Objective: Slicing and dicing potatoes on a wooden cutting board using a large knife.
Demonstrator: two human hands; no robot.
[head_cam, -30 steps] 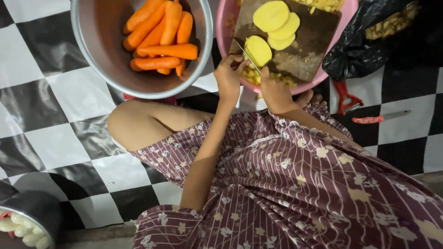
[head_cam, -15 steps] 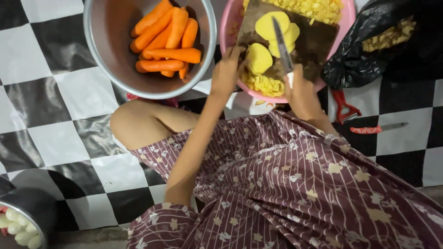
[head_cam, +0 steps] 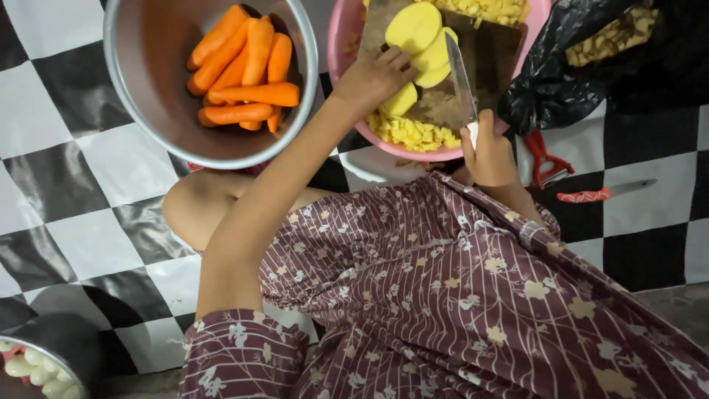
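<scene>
My left hand (head_cam: 373,77) rests on peeled yellow potato pieces (head_cam: 417,37) that lie on a dark cutting board (head_cam: 491,52). The board sits over a pink basin (head_cam: 347,29) with diced potato (head_cam: 410,134) at its near edge and more at its far side. My right hand (head_cam: 487,155) grips the handle of a knife (head_cam: 459,77), whose blade points away from me across the board, just right of the potato pieces.
A metal bowl (head_cam: 148,81) with several peeled carrots (head_cam: 244,70) stands at the left. A black bag of peelings (head_cam: 613,52) lies at the right, with a red peeler (head_cam: 543,159) and a red-handled knife (head_cam: 605,193) beside it. A small bowl (head_cam: 44,362) sits at bottom left on the checkered mat.
The view has tilted down a little. My left hand moved up onto the potato pieces, and my right hand brought the knife onto the board beside them.
</scene>
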